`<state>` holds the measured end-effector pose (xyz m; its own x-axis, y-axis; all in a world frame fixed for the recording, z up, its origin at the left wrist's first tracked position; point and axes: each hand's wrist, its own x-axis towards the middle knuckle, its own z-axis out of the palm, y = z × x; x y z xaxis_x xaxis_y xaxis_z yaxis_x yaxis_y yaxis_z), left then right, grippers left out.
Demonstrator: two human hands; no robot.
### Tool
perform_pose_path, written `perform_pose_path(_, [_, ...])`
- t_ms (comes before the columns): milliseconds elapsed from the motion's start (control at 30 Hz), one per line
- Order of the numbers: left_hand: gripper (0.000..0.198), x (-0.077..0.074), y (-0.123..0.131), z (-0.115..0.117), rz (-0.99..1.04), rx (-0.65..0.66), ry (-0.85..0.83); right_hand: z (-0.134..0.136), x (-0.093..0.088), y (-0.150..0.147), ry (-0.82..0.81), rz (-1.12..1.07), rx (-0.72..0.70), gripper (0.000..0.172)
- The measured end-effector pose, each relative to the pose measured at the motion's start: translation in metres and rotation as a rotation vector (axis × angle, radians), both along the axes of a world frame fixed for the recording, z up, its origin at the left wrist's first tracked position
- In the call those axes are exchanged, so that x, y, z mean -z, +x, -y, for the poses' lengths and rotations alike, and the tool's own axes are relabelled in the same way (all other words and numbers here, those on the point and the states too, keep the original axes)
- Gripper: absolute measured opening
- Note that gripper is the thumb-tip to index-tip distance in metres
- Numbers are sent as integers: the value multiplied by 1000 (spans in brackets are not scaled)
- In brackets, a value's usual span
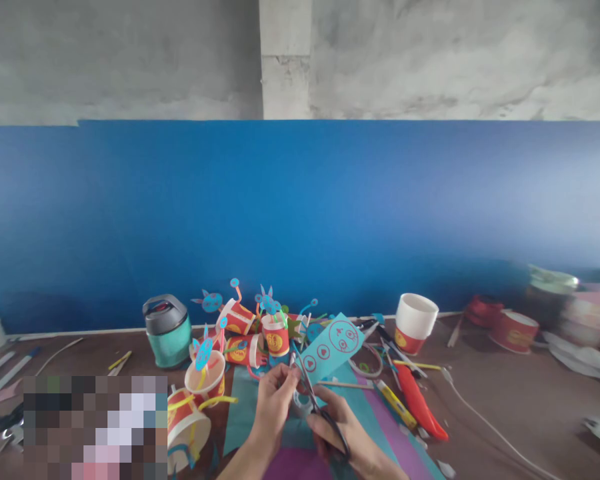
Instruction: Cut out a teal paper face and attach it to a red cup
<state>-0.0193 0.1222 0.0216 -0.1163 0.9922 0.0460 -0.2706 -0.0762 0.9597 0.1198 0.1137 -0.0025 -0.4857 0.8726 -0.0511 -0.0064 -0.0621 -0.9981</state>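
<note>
My left hand [275, 400] pinches the near end of a light-blue paper strip [333, 347] printed with a round face and small heart circles. My right hand [340, 430] grips black-handled scissors [314, 395], whose blades point up at the strip's lower edge beside my left fingers. Both hands hover over teal and purple paper sheets [380, 427] lying on the brown table [505, 400].
Several red-and-white paper cups decorated with blue paper shapes and straws [245, 333] cluster behind my hands. A teal lidded jar [169, 331] stands at the left, a white cup [414, 323] at the right, and a red utility knife [420, 403] beside the sheets. A blue wall panel rises behind.
</note>
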Motion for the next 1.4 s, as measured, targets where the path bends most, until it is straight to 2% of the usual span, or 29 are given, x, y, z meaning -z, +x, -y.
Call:
perform_pose_path(467, [46,7,-2,-2,-55,-1,24,-1,6,-1,-51,3,46,90])
perform_pose_path(633, [47,7,-2,-3,-50,25,18,0,7,0,-41,3,66,86])
perform_pose_path(833, [49,7,-3,-3,-53,23,6,-3,11,0,-69,19,59,90])
perform_pose_path(1067, [53,7,-3,-5,-58,52,10,0,5,-1,-32,1,78,80])
perform_pose_path(1267, [53,5,-3,-5,-78,50,9,0,3,-1,-38,41,67,83])
perform_pose_path(1400, [53,5,-2,-4,-84,71,22,0,0,-1,11,25,45,75])
